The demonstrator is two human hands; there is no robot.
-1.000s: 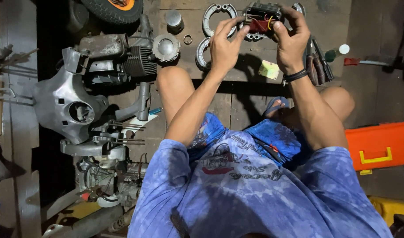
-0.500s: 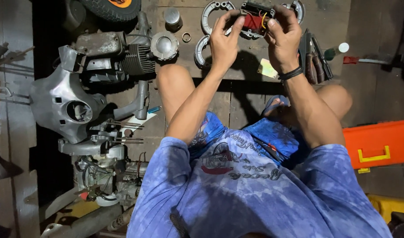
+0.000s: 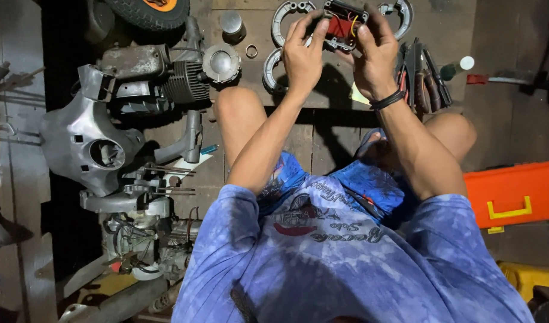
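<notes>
One dismantled scooter lies along the nine o'clock side of the view: its grey headlight cowl (image 3: pixel 86 146) with a round opening is the largest piece, and at eleven o'clock from it sits one finned engine block (image 3: pixel 157 81). One black tyre (image 3: pixel 146 11) with an orange hub shows at the top edge, at eleven o'clock. One orange toolbox (image 3: pixel 513 194) with a yellow latch stands at three o'clock, beside the person's right knee.

Three curved grey brake shoes can be counted at twelve o'clock on the wooden floor (image 3: pixel 322 134): one (image 3: pixel 286 18) above the left hand, one (image 3: pixel 269 70) below it, and one (image 3: pixel 400 15) at one o'clock. One bundle of pliers and hand tools (image 3: pixel 423 78) lies at two o'clock, just beside the right wrist. One round metal cover (image 3: pixel 221 63), one small silver cylinder (image 3: pixel 231 25) and one small ring (image 3: pixel 251 51) lie between the engine and the shoes.

The two hands are raised together at twelve o'clock. Between them is one small black electrical part (image 3: pixel 344 25), boxy, its open face red inside with a yellow wire and a black one showing. The left hand (image 3: pixel 303 57) pinches its left edge between thumb and fingers; the right hand (image 3: pixel 376 60), a black band at the wrist, pinches its right edge, fingertips curled over the top.
</notes>
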